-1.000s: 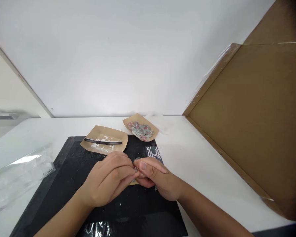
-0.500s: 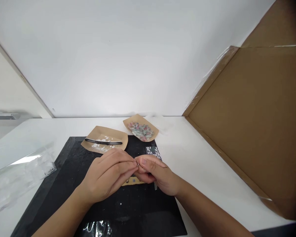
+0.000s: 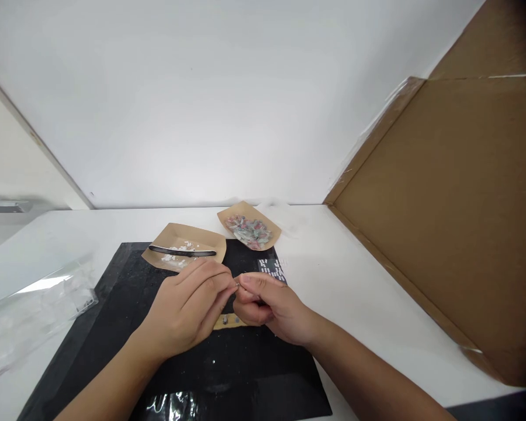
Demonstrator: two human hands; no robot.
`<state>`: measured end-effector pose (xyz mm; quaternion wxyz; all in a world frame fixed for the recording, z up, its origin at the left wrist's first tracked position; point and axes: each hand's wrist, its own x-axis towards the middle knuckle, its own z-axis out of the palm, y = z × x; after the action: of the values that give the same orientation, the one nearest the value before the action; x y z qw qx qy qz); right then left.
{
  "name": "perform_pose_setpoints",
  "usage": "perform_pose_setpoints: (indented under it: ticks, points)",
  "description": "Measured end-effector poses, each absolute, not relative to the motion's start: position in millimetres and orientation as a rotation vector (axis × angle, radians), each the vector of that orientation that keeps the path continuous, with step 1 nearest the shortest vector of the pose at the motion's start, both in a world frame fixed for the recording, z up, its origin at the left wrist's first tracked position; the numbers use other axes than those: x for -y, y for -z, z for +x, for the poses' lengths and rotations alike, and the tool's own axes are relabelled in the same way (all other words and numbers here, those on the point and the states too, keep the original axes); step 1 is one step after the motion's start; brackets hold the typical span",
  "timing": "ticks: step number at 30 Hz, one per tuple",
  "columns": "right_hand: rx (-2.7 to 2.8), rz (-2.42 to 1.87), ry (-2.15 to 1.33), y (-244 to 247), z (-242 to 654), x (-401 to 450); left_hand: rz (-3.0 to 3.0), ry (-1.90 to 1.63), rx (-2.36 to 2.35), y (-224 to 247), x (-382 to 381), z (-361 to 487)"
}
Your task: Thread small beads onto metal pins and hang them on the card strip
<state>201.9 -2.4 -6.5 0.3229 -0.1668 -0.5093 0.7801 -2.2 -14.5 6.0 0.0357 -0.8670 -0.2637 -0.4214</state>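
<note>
Above the black mat (image 3: pixel 245 374), my left hand (image 3: pixel 193 307) and my right hand (image 3: pixel 274 304) meet with their fingertips pinched together. Between the fingertips sits a tiny shiny piece (image 3: pixel 237 285), too small for me to name. Both hands are closed on it or right beside it. Beneath them lies a yellowish strip (image 3: pixel 230 321) bearing small grey round parts, partly covered by my hands. Behind the right hand is a clear sheet with small white rectangles (image 3: pixel 272 268).
A brown paper tray (image 3: pixel 158 257) at the mat's back holds white bits and a black, stick-like tool (image 3: pixel 182 252). Another paper tray (image 3: pixel 274 225) carries small wrapped pieces. Clear plastic bags (image 3: pixel 35 321) lie at left. A cardboard panel (image 3: pixel 442 222) stands at right.
Both hands have shifted slightly left and up, still pinched together at the fingertips. More of the yellowish strip's left part shows beneath them.
</note>
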Motion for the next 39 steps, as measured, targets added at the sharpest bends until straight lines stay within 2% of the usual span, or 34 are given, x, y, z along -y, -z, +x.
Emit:
perform_pose_setpoints:
  ticks: [6, 19, 28, 31, 39]
  points:
    - [1.184, -0.424, -2.132, 5.8, 198.7, 6.0, -2.685, 1.289, 0.846, -6.1, 12.5, -0.7]
    - [1.142, -0.396, -2.163, 6.9, 199.1, 4.4, -2.670, 1.528, 0.827, 1.5, 10.4, 0.2]
    - [1.165, -0.398, -2.150, 8.8, 197.9, 4.1, -2.694, 1.430, 0.809, -1.2, 9.9, -1.4]
    - [1.277, -0.463, -2.064, 7.7, 198.3, 3.4, -2.729, 1.364, 0.872, -3.2, 10.2, -2.1]
    - [1.727, -0.769, -1.565, -0.6, 204.6, 3.4, -2.744, 1.312, 1.018, -1.9, 10.3, -4.5]
